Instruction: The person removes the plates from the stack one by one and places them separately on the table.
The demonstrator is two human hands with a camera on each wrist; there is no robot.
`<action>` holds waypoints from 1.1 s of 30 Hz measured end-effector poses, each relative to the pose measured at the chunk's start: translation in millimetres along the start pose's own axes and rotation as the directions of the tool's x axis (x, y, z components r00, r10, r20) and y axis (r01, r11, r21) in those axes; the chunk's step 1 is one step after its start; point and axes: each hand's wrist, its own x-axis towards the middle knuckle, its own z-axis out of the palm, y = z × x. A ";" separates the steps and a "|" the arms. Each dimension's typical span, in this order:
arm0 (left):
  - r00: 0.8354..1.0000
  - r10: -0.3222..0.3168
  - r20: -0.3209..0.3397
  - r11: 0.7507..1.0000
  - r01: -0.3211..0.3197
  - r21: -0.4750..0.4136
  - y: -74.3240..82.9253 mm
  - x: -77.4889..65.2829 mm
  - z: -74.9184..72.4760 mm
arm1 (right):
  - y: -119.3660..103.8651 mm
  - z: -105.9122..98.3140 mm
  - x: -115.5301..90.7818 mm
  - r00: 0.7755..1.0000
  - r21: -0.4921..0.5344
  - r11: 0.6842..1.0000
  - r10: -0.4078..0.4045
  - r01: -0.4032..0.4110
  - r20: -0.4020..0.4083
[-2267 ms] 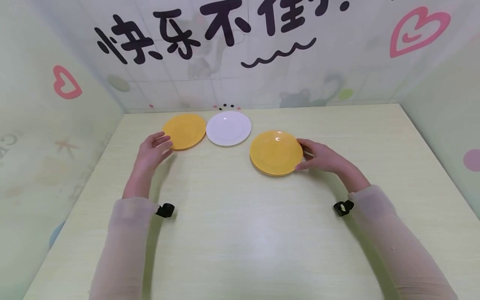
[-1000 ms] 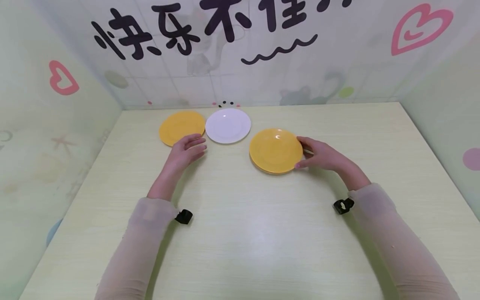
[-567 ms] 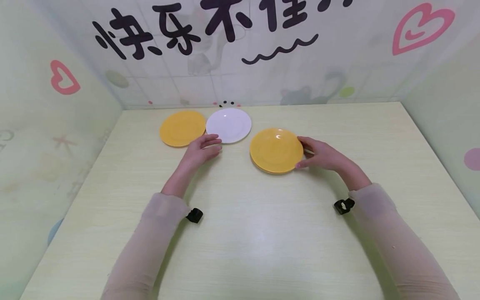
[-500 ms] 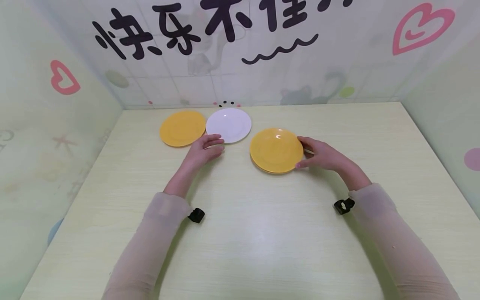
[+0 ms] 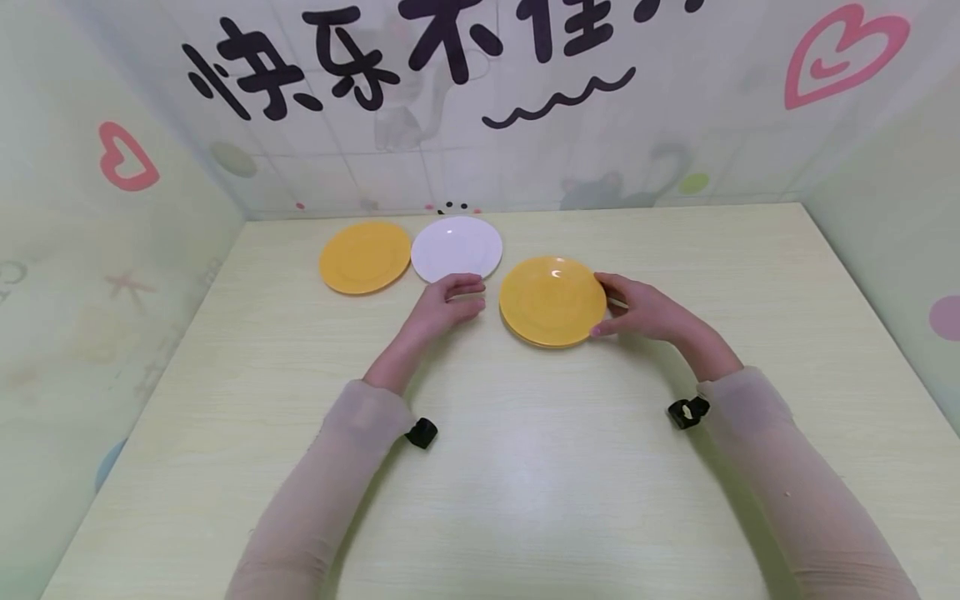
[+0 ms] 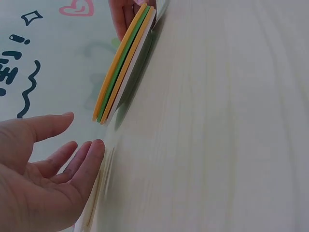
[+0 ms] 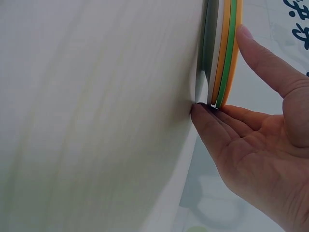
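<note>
In the head view, a stack of plates (image 5: 552, 302) with a yellow-orange plate on top sits right of centre. My right hand (image 5: 641, 310) grips its right edge, thumb on the upper rim and fingers at the side and below. Edge-on in the left wrist view, the stack of plates (image 6: 124, 67) shows orange, green, orange and white layers. Just left of it, my left hand (image 5: 438, 310) holds nothing, fingers loosely bent and apart from the stack. A white plate (image 5: 456, 246) lies beyond the left hand, beside a single-looking orange plate (image 5: 365, 258).
The pale wooden table (image 5: 525, 467) meets a printed back wall (image 5: 337, 167) with dark lettering and pink hearts. Side walls stand at left and right. Each sleeve cuff carries a small black device, such as the left one (image 5: 422, 433).
My left hand has travelled rightward from the orange plate, past the white plate's front, to near the stack. The right hand and all the plates have stayed in place.
</note>
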 end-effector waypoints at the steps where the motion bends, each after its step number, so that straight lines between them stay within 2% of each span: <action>1: 1.000 -0.001 0.004 1.000 0.001 -0.005 0.2 0.9 2.9 | 0.1 -0.1 0.0 1.000 0.000 1.000 0.000 0.000 0.000; 10: 0.999 -0.042 0.015 0.998 0.042 -0.043 -2.2 10.4 26.5 | -1.0 0.0 -0.6 1.000 0.008 1.000 0.001 -0.001 0.004; 15: 0.998 -0.046 -0.034 0.997 0.049 0.066 0.9 11.7 35.2 | -0.5 0.3 -0.7 1.000 0.017 1.000 0.002 -0.002 0.003; 18: 0.997 -0.043 -0.061 0.990 0.051 0.133 2.5 11.5 37.8 | 0.0 0.6 -1.0 1.000 0.027 1.000 0.000 0.000 0.003; 21: 0.996 -0.045 -0.073 0.986 0.056 0.155 3.7 11.3 39.2 | 0.0 1.1 -1.1 1.000 0.033 0.999 -0.001 0.001 0.003; 28: 0.994 -0.059 -0.087 0.987 0.072 0.143 5.7 11.4 40.0 | -2.0 1.1 -1.7 1.000 0.015 1.000 -0.005 0.005 -0.002; 33: 0.991 -0.080 -0.108 0.991 0.091 0.097 5.3 11.3 38.0 | -3.4 1.1 -2.3 1.000 -0.003 1.000 -0.005 0.005 -0.003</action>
